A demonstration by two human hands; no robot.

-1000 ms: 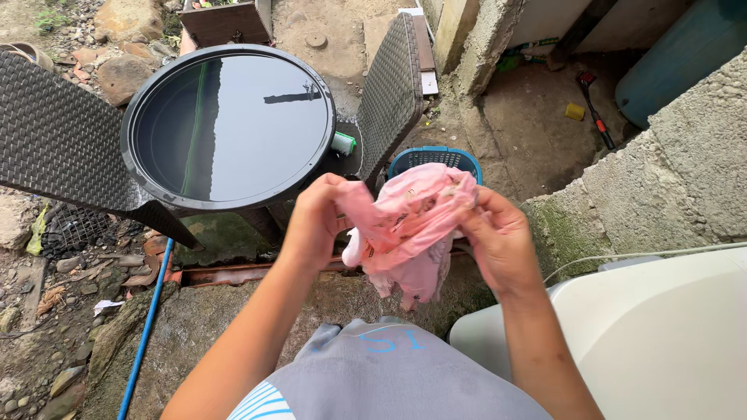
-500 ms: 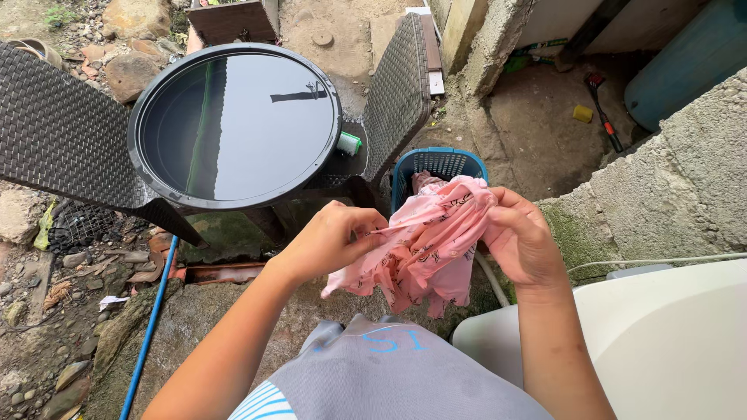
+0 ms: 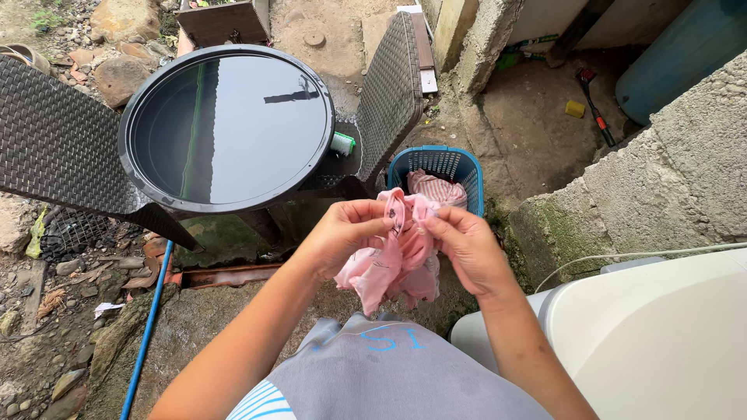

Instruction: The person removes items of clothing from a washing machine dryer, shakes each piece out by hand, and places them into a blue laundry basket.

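Observation:
A small pink printed garment (image 3: 393, 260) hangs bunched between my two hands in front of my body. My left hand (image 3: 342, 233) pinches its top edge from the left. My right hand (image 3: 459, 245) pinches the same edge from the right, fingers close to the left hand's. Just beyond the hands stands a blue plastic laundry basket (image 3: 467, 167) with a striped pink cloth (image 3: 436, 187) in it.
A large black round basin of water (image 3: 226, 124) rests on dark wicker chairs (image 3: 54, 140). A white machine lid (image 3: 654, 334) is at lower right, below a rough concrete wall (image 3: 669, 179). A blue hose (image 3: 144, 334) runs along the stony ground at left.
My hands have come closer together and lowered slightly, gathering the pink garment into a narrower bunch. More of the blue basket and the striped cloth inside now shows.

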